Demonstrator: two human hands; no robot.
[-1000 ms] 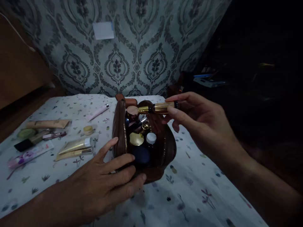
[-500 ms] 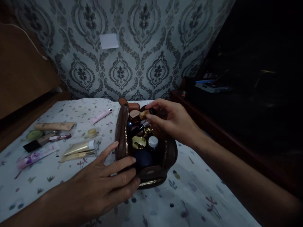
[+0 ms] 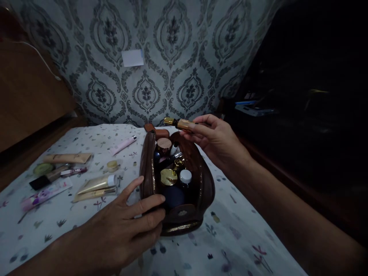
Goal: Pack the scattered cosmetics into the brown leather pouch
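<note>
A brown makeup bag (image 3: 204, 188) stands unzipped on the floral sheet, filled with several small cosmetics, among them a rose-gold capped jar (image 3: 164, 144), a gold lid (image 3: 168, 177) and a white cap (image 3: 185, 176). My left hand (image 3: 126, 224) lies with fingers spread against the bag's near left side, holding nothing. My right hand (image 3: 214, 138) is above the bag's far end, its fingers pinched on a slim gold tube (image 3: 178, 123) held level.
Loose cosmetics lie on the sheet (image 3: 235, 237) to the left: a beige tube (image 3: 67, 158), a gold tube (image 3: 96, 183), a pink stick (image 3: 123, 145), a small round pot (image 3: 112, 165) and a floral tube (image 3: 46, 193). Patterned wall behind, dark furniture at right.
My right hand dipped the gold tube into the bag's far end, then lifted it back out above the bag. The left hand stayed on the bag.
</note>
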